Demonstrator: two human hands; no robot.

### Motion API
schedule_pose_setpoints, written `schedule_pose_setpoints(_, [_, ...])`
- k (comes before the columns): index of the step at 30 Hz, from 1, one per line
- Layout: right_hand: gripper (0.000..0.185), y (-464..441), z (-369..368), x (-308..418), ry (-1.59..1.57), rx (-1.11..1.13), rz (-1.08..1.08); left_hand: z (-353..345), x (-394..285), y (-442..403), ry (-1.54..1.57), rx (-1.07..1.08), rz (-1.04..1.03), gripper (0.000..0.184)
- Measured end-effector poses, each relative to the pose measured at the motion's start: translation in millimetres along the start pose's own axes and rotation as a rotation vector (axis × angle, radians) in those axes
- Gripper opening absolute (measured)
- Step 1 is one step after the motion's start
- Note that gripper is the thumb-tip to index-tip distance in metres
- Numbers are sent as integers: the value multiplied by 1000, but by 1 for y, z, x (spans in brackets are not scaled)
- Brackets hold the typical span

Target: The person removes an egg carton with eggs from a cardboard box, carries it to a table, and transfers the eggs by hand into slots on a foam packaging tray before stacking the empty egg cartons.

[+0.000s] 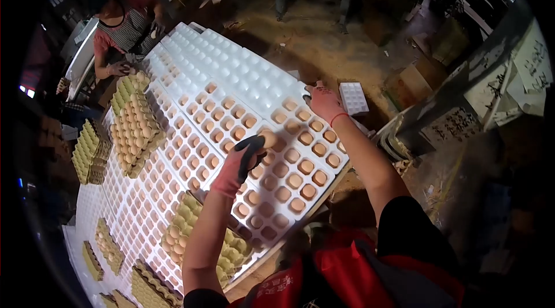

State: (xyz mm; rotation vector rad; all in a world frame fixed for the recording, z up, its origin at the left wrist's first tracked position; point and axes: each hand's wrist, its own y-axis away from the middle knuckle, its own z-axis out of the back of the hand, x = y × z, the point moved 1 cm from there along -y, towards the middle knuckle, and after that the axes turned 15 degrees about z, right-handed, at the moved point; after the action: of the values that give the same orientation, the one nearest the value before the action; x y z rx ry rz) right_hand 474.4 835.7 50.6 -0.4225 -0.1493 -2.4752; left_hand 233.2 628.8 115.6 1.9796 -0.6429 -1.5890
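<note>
My left hand (238,166), in a pink glove with a dark palm, is closed round an egg (267,138) above the white foam egg tray (276,156). A second egg (252,161) shows against its palm. At the tray's far right edge, my right hand (325,103), gloved the same way, has its fingers curled down; what they hold, if anything, is hidden. Eggs sit in many of the cups around both hands. Beneath my left forearm lies a pulp egg tray (234,250), partly filled with eggs (173,238).
Bare white foam trays (231,68) cover the table's far side. A stack of pulp trays (136,129) loaded with eggs stands at the left, beside another stack (91,152). A co-worker (124,30) handles eggs at the far left. A small foam tray (354,98) lies beyond the right edge.
</note>
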Motion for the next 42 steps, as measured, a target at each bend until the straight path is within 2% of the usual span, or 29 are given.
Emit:
schedule_pose_setpoints(2, [38, -15, 12, 11, -44, -174, -8, -14, -18, -35, -60, 16, -38, 39])
schedule_pose_setpoints(3, [36, -28, 0, 10, -49, -280, 116, -13, -21, -57, -110, 22, -19, 39])
schedule_pose_setpoints(4, [37, -33, -18, 4, -20, -245, 159, -20, -25, -69, -118, -22, -84, 39])
schedule_pose_setpoints(6, [38, -45, -41, -9, 51, -195, 258, -24, -28, -101, -328, -268, -191, 41])
schedule_pose_setpoints(7, [43, -41, -43, -14, -46, -236, 235, -21, -30, -119, -593, -477, -441, 40])
schedule_pose_setpoints(8, [40, -35, -45, -19, -15, -327, 199, -28, -38, -127, -849, -686, -688, 39])
schedule_pose_setpoints(9, [38, -25, -49, -22, 15, -413, 165, -34, -43, -138, -749, -713, -567, 41])
schedule_pose_setpoints(10, [36, -16, -54, -26, 45, -501, 127, -43, -53, -144, -922, -820, -616, 35])
schedule_pose_setpoints(12, [37, -2, -71, -35, 32, -394, -36, -44, -57, -171, -1216, -913, -592, 32])
schedule_pose_setpoints(13, [38, -2, -71, -34, 27, -342, -117, -44, -58, -170, -1255, -866, -543, 41])
schedule_pose_setpoints(17, [45, -2, -65, -31, 81, -290, -65, -22, -11, -163, -1537, -861, -637, 62])
schedule_pose_setpoints(20, [45, -2, -62, -30, 49, -279, -69, -16, -26, -162, -1413, -799, -590, 62])
schedule_pose_setpoints(21, [44, -2, -59, -28, 46, -281, -65, -17, -39, -167, -1202, -856, -686, 62])
schedule_pose_setpoints(22, [44, -4, -61, -30, 28, -292, -62, -14, -56, -175, -1096, -908, -671, 57])
schedule_pose_setpoints(24, [44, -4, -67, -35, -9, -302, -42, 13, -45, -225, -1142, -1009, -584, 51])
schedule_pose_setpoints(25, [44, -2, -65, -33, -15, -297, -50, 25, -26, -248, -1163, -996, -614, 48])
schedule_pose_setpoints(26, [45, -4, -64, -35, -22, -288, -57, 28, -25, -244, -1171, -967, -684, 50])
schedule_pose_setpoints(27, [46, -3, -63, -37, -34, -274, -62, 26, -18, -238, -1170, -980, -669, 50])
schedule_pose_setpoints(28, [48, -2, -64, -38, -49, -258, -61, 22, -12, -228, -1170, -999, -649, 51])
schedule_pose_setpoints(30, [45, -3, -87, -50, 95, -384, 4, 14, 6, -187, -1065, -960, -702, 53])
schedule_pose_setpoints(34, [45, -13, -107, -83, -7, -495, 150, 6, 71, -29, -793, -511, -575, 55])
schedule_pose_setpoints(35, [42, -12, -89, -69, -61, -491, 220, 10, 96, 17, -864, -577, -497, 53])
schedule_pose_setpoints(36, [36, -11, -84, -42, -57, -623, 251, 14, 117, 62, -934, -622, -421, 50])
schedule_pose_setpoints(38, [33, -7, -64, 52, -288, -508, 270, 37, 138, 165, -851, -742, -191, 40])
schedule_pose_setpoints(39, [30, 9, -55, 129, -390, -431, 320, 59, 179, 197, -740, -945, -257, 34])
schedule_pose_setpoints(40, [29, 29, -32, 212, -692, -182, 444, 67, 187, 244, -714, -1107, -153, 33])
schedule_pose_setpoints(42, [31, 77, -59, 328, -683, 101, 826, 76, 199, 312, -685, -1394, -79, 24])
